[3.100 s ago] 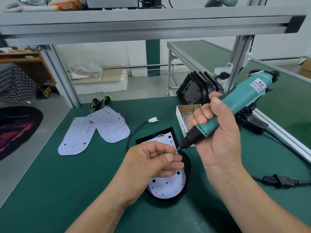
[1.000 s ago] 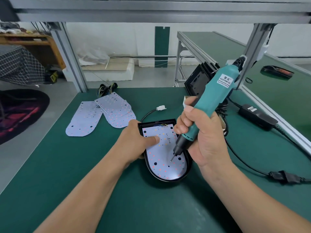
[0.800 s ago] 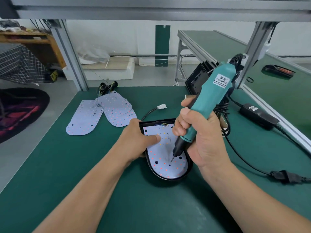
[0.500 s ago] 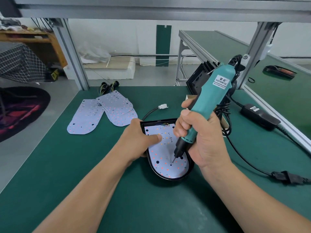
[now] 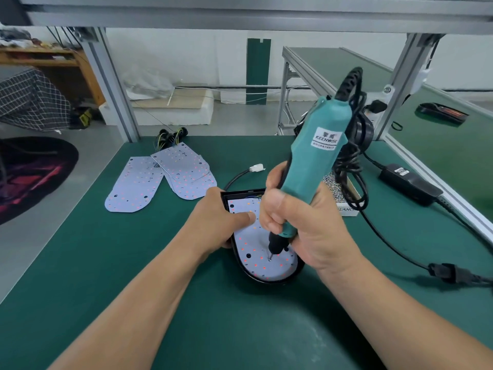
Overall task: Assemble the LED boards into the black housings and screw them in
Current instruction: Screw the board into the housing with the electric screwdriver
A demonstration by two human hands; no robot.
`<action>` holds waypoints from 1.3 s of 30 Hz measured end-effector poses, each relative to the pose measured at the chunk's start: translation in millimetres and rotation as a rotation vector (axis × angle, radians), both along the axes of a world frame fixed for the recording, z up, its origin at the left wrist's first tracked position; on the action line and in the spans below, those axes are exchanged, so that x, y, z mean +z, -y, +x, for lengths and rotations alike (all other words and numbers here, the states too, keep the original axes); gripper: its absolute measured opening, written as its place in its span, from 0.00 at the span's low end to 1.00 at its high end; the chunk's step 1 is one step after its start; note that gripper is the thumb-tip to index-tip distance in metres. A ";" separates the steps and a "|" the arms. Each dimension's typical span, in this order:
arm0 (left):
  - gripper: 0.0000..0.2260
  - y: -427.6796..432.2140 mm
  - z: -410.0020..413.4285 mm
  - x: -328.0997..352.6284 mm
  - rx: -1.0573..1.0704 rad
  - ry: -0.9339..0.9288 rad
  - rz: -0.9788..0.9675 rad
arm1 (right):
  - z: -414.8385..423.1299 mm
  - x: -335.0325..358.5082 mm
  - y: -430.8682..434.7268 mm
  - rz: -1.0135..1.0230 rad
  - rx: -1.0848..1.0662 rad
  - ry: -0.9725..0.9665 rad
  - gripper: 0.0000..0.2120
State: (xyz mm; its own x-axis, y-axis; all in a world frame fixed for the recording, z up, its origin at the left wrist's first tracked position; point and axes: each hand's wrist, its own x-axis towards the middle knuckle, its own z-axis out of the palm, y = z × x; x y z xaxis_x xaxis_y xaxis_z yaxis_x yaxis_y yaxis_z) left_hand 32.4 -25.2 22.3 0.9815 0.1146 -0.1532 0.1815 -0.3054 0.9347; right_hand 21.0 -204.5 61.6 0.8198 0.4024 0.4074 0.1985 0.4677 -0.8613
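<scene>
A black housing (image 5: 266,280) lies on the green bench with a white LED board (image 5: 253,252) seated inside it. My left hand (image 5: 213,225) holds the housing's left edge, its thumb pressing on the board. In my right hand (image 5: 309,231) I grip a teal electric screwdriver (image 5: 316,156) nearly upright. Its bit touches a screw spot (image 5: 270,259) in the lower middle of the board. The housing's black lead ends in a white connector (image 5: 256,167) behind it.
Loose LED boards (image 5: 133,186) and a small stack of them (image 5: 184,172) lie at the back left. A box of screws (image 5: 340,188) sits behind my right hand. A black power adapter (image 5: 410,184) and its cable plug (image 5: 450,272) lie to the right. An aluminium post (image 5: 112,84) stands behind the boards.
The screwdriver has swung more upright and its bit has come down onto the board's lower middle. My left hand has kept its hold on the housing with the thumb on the board.
</scene>
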 end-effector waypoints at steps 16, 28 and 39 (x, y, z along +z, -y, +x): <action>0.18 -3.2 -4.7 4.5 -0.062 0.003 0.071 | 30.5 18.5 44.4 0.260 -0.202 -0.075 0.05; 0.14 25.0 -4.6 36.8 0.044 0.373 0.746 | 80.2 -9.1 114.9 0.555 -0.549 -0.482 0.07; 0.06 145.0 104.2 64.6 -0.589 0.380 1.284 | 82.4 -8.1 122.1 0.617 -0.553 -0.428 0.05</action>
